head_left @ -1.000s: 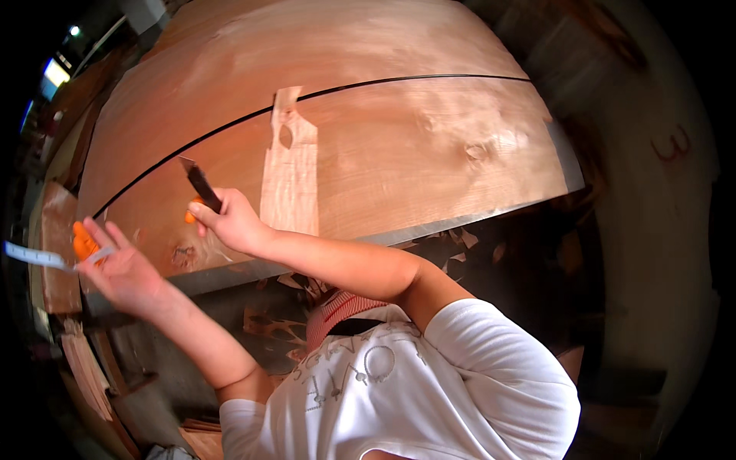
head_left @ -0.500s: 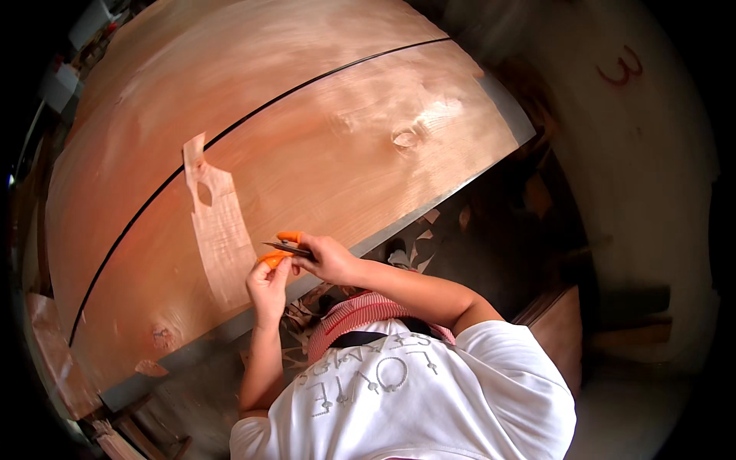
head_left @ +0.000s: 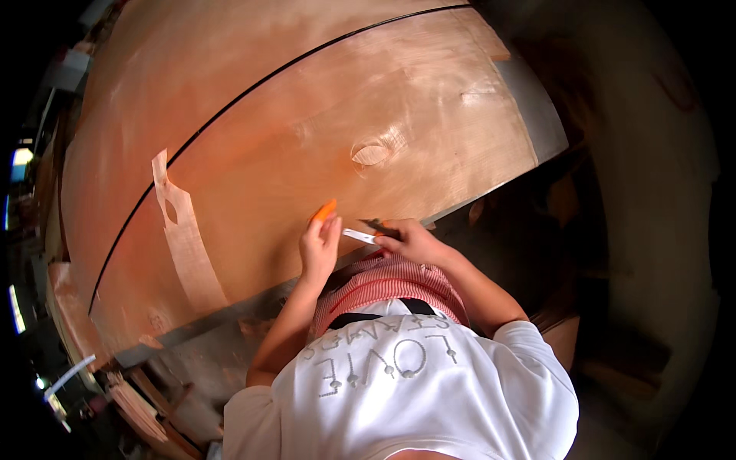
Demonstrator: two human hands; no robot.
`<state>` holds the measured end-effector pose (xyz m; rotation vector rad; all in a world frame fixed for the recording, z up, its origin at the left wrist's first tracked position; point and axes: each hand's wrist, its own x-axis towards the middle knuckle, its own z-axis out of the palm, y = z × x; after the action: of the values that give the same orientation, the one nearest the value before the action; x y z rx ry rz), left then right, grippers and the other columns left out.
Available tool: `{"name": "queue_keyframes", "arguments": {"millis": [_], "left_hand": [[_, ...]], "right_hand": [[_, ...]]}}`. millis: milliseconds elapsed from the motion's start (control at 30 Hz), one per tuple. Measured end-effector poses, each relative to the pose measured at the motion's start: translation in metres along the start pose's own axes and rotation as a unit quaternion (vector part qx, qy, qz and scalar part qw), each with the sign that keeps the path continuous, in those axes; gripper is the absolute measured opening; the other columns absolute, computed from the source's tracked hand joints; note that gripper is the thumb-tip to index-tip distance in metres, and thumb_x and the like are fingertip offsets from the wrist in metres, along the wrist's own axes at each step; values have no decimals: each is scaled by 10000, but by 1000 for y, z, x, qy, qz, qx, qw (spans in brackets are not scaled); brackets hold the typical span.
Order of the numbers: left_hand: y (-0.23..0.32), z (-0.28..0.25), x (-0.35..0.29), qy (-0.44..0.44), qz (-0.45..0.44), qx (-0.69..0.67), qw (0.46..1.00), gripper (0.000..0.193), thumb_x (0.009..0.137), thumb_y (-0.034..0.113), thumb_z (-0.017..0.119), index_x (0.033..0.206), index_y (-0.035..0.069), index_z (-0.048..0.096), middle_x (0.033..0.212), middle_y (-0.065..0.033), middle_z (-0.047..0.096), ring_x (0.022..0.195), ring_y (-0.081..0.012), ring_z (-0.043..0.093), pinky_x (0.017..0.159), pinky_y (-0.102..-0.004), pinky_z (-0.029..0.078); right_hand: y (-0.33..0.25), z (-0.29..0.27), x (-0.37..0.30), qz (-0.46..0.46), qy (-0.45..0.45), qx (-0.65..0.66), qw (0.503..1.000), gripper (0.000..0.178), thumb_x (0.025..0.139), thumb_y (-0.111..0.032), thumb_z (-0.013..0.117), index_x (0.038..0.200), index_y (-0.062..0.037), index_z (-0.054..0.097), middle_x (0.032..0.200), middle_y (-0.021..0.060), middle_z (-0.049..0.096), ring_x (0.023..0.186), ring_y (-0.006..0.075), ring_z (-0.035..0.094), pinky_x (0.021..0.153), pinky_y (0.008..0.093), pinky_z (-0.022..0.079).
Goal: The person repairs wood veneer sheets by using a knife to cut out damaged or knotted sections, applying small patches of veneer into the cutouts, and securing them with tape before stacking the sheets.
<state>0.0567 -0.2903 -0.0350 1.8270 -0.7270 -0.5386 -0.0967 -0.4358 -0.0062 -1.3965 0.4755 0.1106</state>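
Note:
My right hand point(head_left: 414, 241) is closed around a dark pointed knife point(head_left: 376, 226), its tip toward my left hand. From the same hand a narrow white strip point(head_left: 359, 235) with small holes sticks out to the left. My left hand point(head_left: 320, 244) is just left of the strip and apart from it, fingers partly stretched and holding nothing I can see. An orange finger cover point(head_left: 326, 209) shows on its index finger. A little orange also shows at my right fingers. Both hands are above the near edge of a large wood veneer sheet point(head_left: 253, 207).
A piece of veneer point(head_left: 188, 238) with an oval hole lies on the sheet at left. A thin black line point(head_left: 253, 88) curves across it. Near the middle is an oval patch point(head_left: 371, 156). Wood strips point(head_left: 138, 410) are stacked at lower left.
My hands have come apart and shifted right, the right hand farther. The white strip has come into sight at my right hand. The view has turned, so the sheet appears shifted.

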Motion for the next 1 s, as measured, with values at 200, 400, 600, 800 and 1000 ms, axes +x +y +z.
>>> {"name": "queue_keyframes", "arguments": {"millis": [200,400,600,800,1000], "left_hand": [[3,90,55,-71,119,287,948,620,799,255,613,1288,-24,352,1356,-217,308,1229,-359,342,1001,-391,312],[-14,123,89,-113,143,355,917,706,769,300,636,1304,-32,318,1393,-203,242,1286,-339,246,1052,-400,232],[-29,127,91,-126,141,368,910,741,748,310,649,1316,-20,305,1390,-188,252,1299,-315,223,1060,-406,214],[-32,133,90,-109,137,372,912,740,737,318,653,1309,-15,322,1397,-167,257,1304,-293,224,1069,-405,196],[-32,140,89,-93,135,381,910,749,740,311,654,1316,-19,305,1387,-181,260,1298,-309,226,1061,-420,206]], "right_hand": [[3,-112,-29,95,-61,63,992,144,872,-150,563,858,-8,577,617,-16,522,554,58,491,533,197,384],[-1,-159,-32,145,-60,54,986,152,850,-159,594,875,-10,584,609,-12,528,545,56,486,523,191,376],[-10,-174,-44,181,-35,60,981,164,841,-176,607,870,-16,588,598,-13,527,531,54,476,495,190,347],[1,-181,-40,186,-36,70,979,181,842,-206,606,860,-26,596,587,-17,518,525,50,465,486,186,334],[8,-170,-24,181,-35,82,980,198,841,-227,606,878,-34,592,573,-26,511,515,48,453,473,192,325]]}}
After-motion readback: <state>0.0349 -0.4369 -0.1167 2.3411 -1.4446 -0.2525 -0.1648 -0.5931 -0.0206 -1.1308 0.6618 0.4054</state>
